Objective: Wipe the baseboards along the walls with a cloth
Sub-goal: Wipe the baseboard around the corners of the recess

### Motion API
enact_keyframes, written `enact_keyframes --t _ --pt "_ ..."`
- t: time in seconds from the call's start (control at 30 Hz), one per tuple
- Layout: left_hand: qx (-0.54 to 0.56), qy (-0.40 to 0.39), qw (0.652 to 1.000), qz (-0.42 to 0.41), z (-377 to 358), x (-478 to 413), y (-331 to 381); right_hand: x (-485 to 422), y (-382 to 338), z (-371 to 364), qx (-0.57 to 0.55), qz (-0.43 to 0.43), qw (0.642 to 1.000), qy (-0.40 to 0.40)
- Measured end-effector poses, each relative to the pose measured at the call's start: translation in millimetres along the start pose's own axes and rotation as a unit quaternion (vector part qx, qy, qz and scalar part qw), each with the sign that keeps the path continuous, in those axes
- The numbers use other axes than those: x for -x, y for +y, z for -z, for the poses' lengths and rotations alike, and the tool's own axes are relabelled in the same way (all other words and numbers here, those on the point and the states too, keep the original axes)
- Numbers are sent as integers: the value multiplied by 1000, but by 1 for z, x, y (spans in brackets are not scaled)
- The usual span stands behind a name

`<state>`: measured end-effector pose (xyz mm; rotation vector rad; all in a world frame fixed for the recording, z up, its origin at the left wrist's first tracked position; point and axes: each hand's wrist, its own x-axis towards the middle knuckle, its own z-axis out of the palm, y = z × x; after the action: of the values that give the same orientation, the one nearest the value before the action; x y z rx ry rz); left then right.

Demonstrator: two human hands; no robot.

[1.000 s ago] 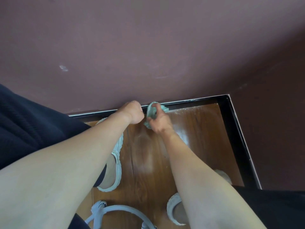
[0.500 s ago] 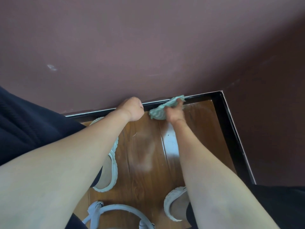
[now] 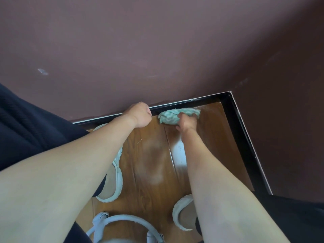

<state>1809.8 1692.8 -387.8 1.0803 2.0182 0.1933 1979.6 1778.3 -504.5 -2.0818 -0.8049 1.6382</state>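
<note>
Pressing the crumpled teal-striped cloth [image 3: 172,115] to the glossy black baseboard [image 3: 206,100] near the corner, the right hand [image 3: 187,122] grips it with curled fingers, the left hand [image 3: 140,116] rests with fingers curled on nothing, and the side wall's strip [image 3: 245,146] likely remains unwiped.

left hand [image 3: 140,114]: fisted, arm extended forward | right hand [image 3: 186,122]: fingers curled, gripping cloth [image 3: 168,117], arm extended

Floor [image 3: 152,137] is glossy wood, shiny enough to throw white glare off the planks. Baseboard [image 3: 242,141] looks smooth gloss black, maybe lacquered wood or plastic, can't tell from here. Wall [image 3: 157,50] is flat matt paint with a few scuffs. Cloth [image 3: 168,117] is fuzzy, nubby terry-type fabric, totally matt.
</note>
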Motion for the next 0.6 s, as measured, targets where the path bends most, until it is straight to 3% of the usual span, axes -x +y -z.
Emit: enact_keyframes --t 0.1,0.17,0.23,0.5,0.6 --pt "9 -4 1000 1 -6 -2 3 10 16 3 108 -8 994 -30" --pt "16 -17 1000 0 -12 -3 7 36 22 -8 221 24 969 -111" --pt "18 -24 1000 3 -15 -4 11 55 20 -18 327 87 930 -140" --pt "22 -30 999 13 -24 -17 15 43 10 -18 590 197 769 -148" --pt "24 -44 999 18 -30 -21 17 34 5 -17 617 223 745 -118"
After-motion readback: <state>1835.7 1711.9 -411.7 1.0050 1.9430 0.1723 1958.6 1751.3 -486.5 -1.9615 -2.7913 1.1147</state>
